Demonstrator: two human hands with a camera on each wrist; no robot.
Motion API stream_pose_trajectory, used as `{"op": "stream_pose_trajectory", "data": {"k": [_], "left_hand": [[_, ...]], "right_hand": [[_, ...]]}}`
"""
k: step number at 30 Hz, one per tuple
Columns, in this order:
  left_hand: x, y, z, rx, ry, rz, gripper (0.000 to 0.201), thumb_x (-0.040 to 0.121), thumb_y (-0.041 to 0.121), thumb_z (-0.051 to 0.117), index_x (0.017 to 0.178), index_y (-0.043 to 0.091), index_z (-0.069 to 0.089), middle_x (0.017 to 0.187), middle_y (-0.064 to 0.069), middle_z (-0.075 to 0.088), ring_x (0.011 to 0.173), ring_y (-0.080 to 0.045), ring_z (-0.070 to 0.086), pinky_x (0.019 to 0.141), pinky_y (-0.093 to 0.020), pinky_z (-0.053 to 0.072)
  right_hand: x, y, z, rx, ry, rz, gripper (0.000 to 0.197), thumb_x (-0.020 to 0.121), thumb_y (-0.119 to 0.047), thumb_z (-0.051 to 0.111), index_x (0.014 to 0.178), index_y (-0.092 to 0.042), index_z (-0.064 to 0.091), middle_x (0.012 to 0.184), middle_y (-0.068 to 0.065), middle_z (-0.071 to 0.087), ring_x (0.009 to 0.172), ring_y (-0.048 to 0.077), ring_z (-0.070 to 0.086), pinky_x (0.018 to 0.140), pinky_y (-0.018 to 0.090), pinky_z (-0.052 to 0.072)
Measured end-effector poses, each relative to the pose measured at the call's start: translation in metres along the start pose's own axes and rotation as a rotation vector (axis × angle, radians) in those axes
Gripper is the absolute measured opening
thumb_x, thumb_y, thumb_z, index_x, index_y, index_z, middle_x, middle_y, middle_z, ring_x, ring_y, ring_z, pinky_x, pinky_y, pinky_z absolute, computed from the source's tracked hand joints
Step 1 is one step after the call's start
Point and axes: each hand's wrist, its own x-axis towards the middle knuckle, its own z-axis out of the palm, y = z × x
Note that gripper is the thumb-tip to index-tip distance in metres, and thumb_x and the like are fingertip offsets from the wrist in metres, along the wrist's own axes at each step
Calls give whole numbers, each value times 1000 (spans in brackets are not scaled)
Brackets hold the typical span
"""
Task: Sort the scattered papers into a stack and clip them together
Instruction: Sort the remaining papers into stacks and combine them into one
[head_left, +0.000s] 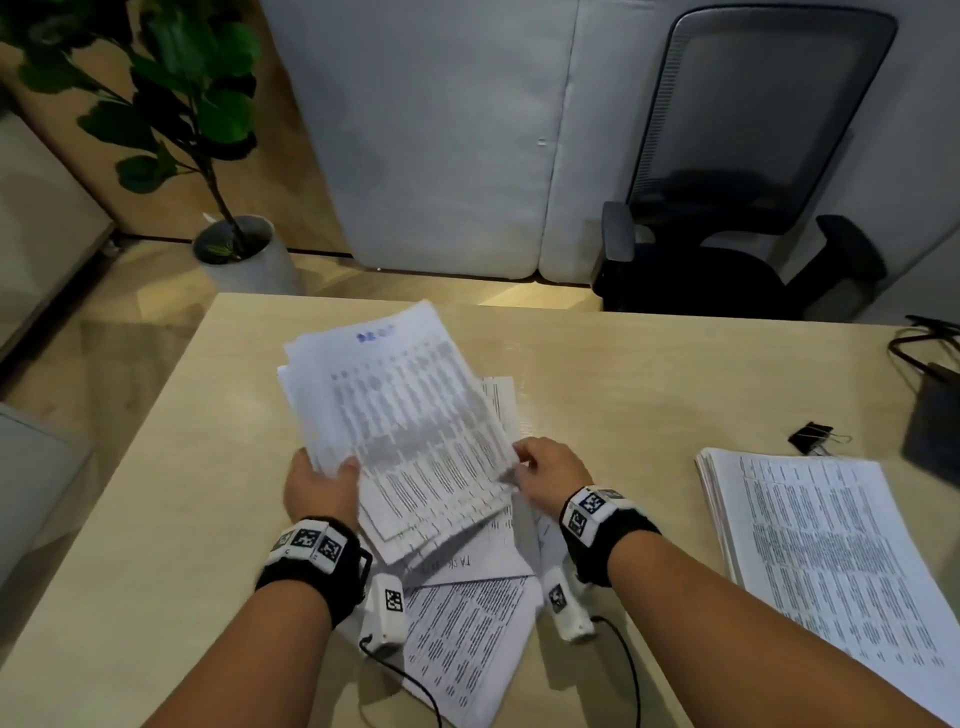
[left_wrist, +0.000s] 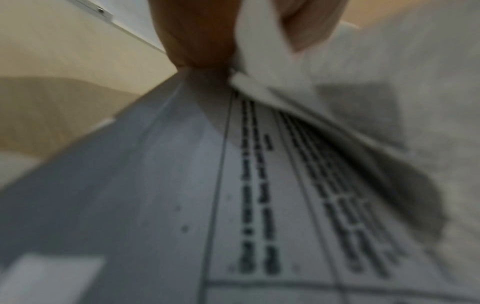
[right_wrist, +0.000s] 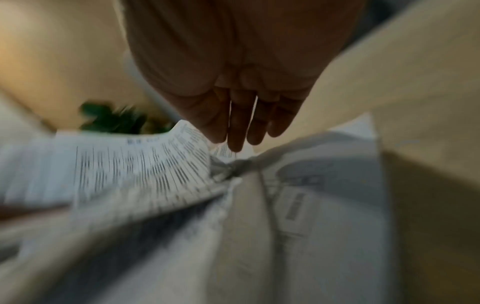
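Observation:
A thick, uneven bundle of printed papers (head_left: 415, 415) is tilted up off the wooden table (head_left: 623, 374). My left hand (head_left: 322, 488) grips its lower left edge, thumb on top and fingers underneath; in the left wrist view the fingers (left_wrist: 197, 37) pinch the sheets (left_wrist: 280, 86). My right hand (head_left: 545, 470) is at the bundle's right edge. In the right wrist view its straight fingers (right_wrist: 241, 115) touch the paper edge (right_wrist: 142, 168). More loose sheets (head_left: 467, 629) lie on the table under my wrists. A black binder clip (head_left: 813, 434) lies to the right.
A squared stack of printed papers (head_left: 831, 571) lies at the table's right, below the clip. A dark box with cables (head_left: 935, 415) sits at the right edge. Beyond the table stand an office chair (head_left: 753, 182) and a potted plant (head_left: 234, 244).

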Motion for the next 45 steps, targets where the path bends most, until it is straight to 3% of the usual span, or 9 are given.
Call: {"op": "stream_pose_trajectory", "data": {"k": [5,11,18,23,29,34,39,42,45], "left_hand": [[16,4,-23,-83,177,-13,33,89,12,63,120,4,55,112,-16,62,95,-33,61,80,-36,45],[24,-2,-28,-141,147,-58,38,86,9,65,123,3,56,114,-18,63,98,-35,62,82,-36,46],[21,-15,-12,-123,-84,-135,38,85,5,65,123,5,57,109,-12,63,99,-34,62,86,-38,48],[20,-16,-4,-89,-190,-170,43,84,-5,58,124,8,57,105,-15,65,95,-34,63,88,-40,49],[17,-6,-1,-34,-188,-145,47,86,-6,55,131,8,53,103,-10,62,89,-28,59,82,-33,46],[17,-13,-2,125,-195,-145,35,86,-3,47,117,9,58,80,-7,59,71,-27,56,71,-33,48],[16,-16,-6,156,-228,-184,22,85,-3,45,99,6,59,75,-10,58,68,-28,54,72,-38,49],[18,-17,-7,141,-246,-182,18,80,0,45,87,11,59,75,-12,60,72,-32,59,68,-35,48],[16,-20,-8,80,-252,-145,52,71,0,45,117,22,56,95,-4,65,90,-32,63,84,-44,53]], "right_hand": [[0,14,27,-611,-310,-453,59,89,-27,57,143,-34,32,157,-8,20,143,21,18,110,46,29],[9,35,8,-624,-289,-133,73,92,-12,52,148,-37,12,159,-10,-7,147,23,-2,114,56,16],[6,45,-21,-690,-61,113,54,84,-53,51,132,-30,39,136,8,36,124,31,35,99,46,33],[5,46,-16,-567,-155,181,73,85,-48,57,147,-33,20,158,6,0,143,35,11,113,50,21],[11,24,-14,-507,-154,40,39,93,-31,46,131,-27,45,125,6,56,111,27,54,89,40,50],[16,44,-20,-582,-46,79,75,86,-17,58,148,-31,19,158,5,9,145,31,13,115,51,22],[15,59,-23,-540,-84,309,90,88,-44,56,149,-35,-10,156,9,-23,145,37,-9,114,61,4],[16,63,-34,-498,-46,315,98,81,-53,62,149,-33,-5,156,9,7,142,35,14,110,56,21],[18,64,-40,-513,-18,367,89,80,-49,64,148,-27,11,139,11,35,129,33,35,103,50,31]]}}
